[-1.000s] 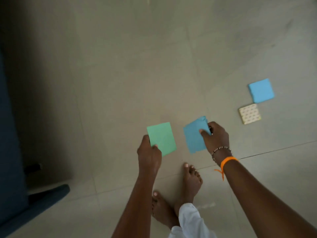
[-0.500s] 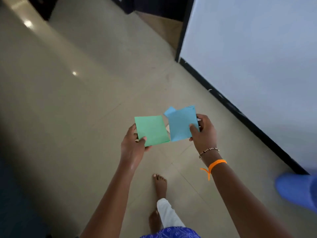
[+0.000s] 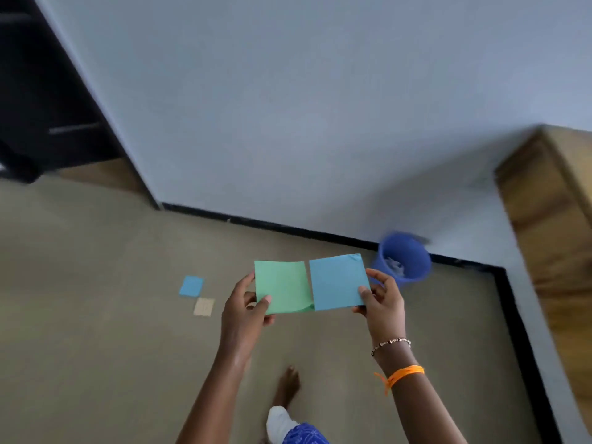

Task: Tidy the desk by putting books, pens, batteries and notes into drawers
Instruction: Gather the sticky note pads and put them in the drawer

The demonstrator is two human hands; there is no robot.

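Observation:
My left hand (image 3: 244,312) pinches a green paper note (image 3: 282,285) by its left edge. My right hand (image 3: 382,299) grips a blue paper note (image 3: 336,280) by its right edge. Both notes are held flat side by side above the floor, their inner edges nearly touching. On the floor to the left lie a small blue note (image 3: 191,286) and a beige patterned note (image 3: 204,306), close together.
A blue bin (image 3: 405,256) holding crumpled paper stands by the grey wall (image 3: 304,123) with its black skirting. Wooden furniture (image 3: 557,219) rises at the right. Dark furniture (image 3: 38,91) fills the upper left. My bare foot (image 3: 288,384) is below the hands.
The view has swung round as I turned: the wall, bin and the two floor notes now show. The two held notes came level, side by side.

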